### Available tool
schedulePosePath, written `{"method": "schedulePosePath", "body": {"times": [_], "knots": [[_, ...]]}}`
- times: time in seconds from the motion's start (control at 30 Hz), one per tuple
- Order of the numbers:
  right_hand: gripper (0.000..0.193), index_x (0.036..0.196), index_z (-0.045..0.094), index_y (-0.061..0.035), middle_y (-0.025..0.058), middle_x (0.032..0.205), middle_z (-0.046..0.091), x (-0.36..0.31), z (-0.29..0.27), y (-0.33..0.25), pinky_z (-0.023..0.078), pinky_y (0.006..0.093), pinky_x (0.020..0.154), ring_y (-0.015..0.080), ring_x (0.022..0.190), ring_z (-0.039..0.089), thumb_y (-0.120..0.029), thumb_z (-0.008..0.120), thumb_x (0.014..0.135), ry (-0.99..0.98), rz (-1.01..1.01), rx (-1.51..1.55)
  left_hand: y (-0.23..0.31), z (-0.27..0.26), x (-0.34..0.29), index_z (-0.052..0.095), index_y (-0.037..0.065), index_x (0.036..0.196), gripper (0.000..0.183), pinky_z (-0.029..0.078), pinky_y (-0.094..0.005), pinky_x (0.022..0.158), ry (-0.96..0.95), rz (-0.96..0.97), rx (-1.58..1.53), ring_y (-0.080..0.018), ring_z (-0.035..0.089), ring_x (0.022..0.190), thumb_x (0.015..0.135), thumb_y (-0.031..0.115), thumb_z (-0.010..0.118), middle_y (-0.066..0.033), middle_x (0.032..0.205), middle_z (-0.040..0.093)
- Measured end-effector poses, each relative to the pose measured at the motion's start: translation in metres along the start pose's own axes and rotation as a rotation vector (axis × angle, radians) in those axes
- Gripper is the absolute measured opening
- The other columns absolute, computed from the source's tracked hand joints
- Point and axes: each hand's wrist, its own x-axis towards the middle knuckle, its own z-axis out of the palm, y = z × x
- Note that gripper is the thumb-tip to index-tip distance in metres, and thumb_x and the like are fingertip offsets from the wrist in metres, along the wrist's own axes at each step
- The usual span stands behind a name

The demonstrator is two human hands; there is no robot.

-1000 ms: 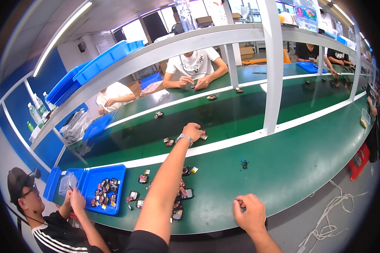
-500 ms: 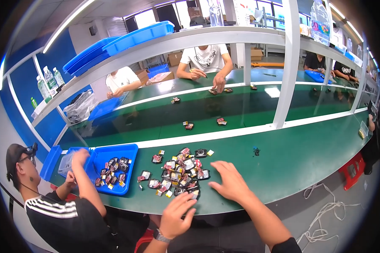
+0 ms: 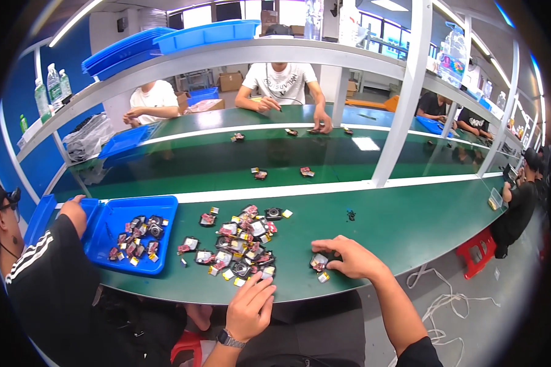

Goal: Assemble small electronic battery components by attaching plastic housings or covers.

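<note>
A heap of small black camera modules (image 3: 242,243), with lens rings, reddish circuit boards and silvery-yellow battery packs, lies on the green bench in front of me. To the right of the heap, my right hand (image 3: 349,257) curls its thumb and fingers around one camera module (image 3: 318,262), which rests on the bench with its battery pack toward me. My left hand (image 3: 250,309) is at the heap's near edge, fingers stretched out and holding nothing; its fingertips are close to or touching the nearest modules.
A blue tray (image 3: 169,235) with more modules stands at left, beside a seated co-worker (image 3: 52,275). Small black bits (image 3: 351,215) lie farther right on the bench. A white post (image 3: 401,98) and shelf rail cross ahead; another co-worker (image 3: 281,85) sits across the belt.
My right hand has closed around a camera module and now has it apart from the heap's right side. My left hand stays near the heap's front. The whole view has shifted.
</note>
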Motion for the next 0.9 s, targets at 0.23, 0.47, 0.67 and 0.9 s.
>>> {"method": "schedulePosePath", "body": {"times": [0.23,0.47,0.67,0.9], "knots": [[0.049,0.136,0.058,-0.0093,0.0124,0.130,0.061,-0.027,0.020,0.002,0.049,0.0383,0.099,0.0303,0.112,0.060,0.005,0.057,0.089,0.235,0.089,0.161,-0.006,0.012,0.016,0.073,0.001,0.100,0.019,0.054,-0.0436,0.096,-0.082,0.058,0.045,-0.0342,0.066,0.114,0.080,0.001,0.072,-0.0130,0.110,0.073],[0.038,0.124,0.066,-0.0072,0.0118,0.124,0.062,-0.034,0.023,-0.012,0.047,0.0407,0.100,0.0332,0.114,0.058,0.002,0.062,0.088,0.308,-0.103,-0.034,0.011,0.024,0.021,0.073,0.001,0.094,0.015,0.056,-0.0415,0.091,-0.062,0.094,-0.039,-0.0325,0.069,0.108,0.079,-0.001,0.072,-0.0120,0.105,0.073],[0.026,0.111,0.071,-0.0047,0.0132,0.104,0.069,-0.017,-0.006,0.019,0.053,0.0379,0.087,0.0297,0.098,0.066,-0.001,0.068,0.085,0.583,-0.091,-0.163,0.028,0.047,0.044,0.072,0.001,0.101,0.020,0.055,-0.0421,0.091,-0.102,0.100,-0.091,-0.0341,0.068,0.107,0.081,0.001,0.072,-0.0143,0.112,0.072],[0.020,0.103,0.075,-0.0056,0.0110,0.090,0.070,0.020,-0.027,0.088,0.055,0.0349,0.074,0.0252,0.078,0.069,-0.004,0.072,0.083,0.622,0.273,-0.169,0.020,0.075,0.049,0.070,0.001,0.110,0.026,0.054,-0.0422,0.094,-0.124,0.066,-0.052,-0.0334,0.064,0.112,0.084,0.004,0.070,-0.0148,0.118,0.068]]}}
